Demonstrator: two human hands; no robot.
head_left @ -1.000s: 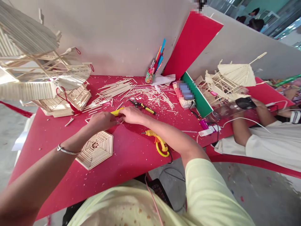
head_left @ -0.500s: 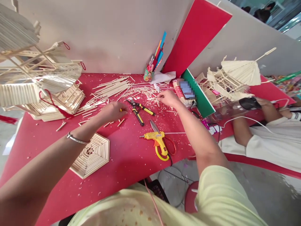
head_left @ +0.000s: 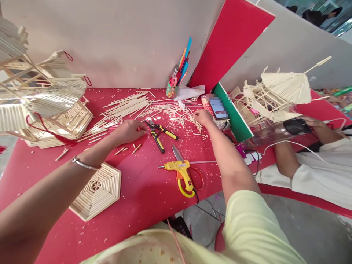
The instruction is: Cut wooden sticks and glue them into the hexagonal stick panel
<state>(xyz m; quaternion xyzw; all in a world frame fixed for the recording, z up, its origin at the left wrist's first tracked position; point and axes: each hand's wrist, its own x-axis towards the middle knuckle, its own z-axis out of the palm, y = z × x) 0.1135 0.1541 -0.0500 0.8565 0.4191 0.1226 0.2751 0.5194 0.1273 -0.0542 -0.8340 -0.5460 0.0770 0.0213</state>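
Head view: pliers lie between the hands, sticks beyond.

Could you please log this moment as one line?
left hand: beside black-yellow metal pliers | right hand: at scattered pale wooden sticks | grips: unclear | pale hexagonal wooden panel: flat on red table

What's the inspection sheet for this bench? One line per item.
Surface: red tabletop, strewn with pale wood bits.
Work items: flat hexagonal panel of pale wooden sticks; yellow plastic glue gun lying across metal-bladed scissors; black-and-yellow pliers.
Clutter: loose pale wooden sticks beyond the left hand.
Hands: left hand beside the pliers, right hand at the wood bits; whether either holds anything is unclear.
Cables: black cord at the glue gun's handle; white cable at right.
Surroundings: tiered model of pale sticks at left; co-worker's arm at right.
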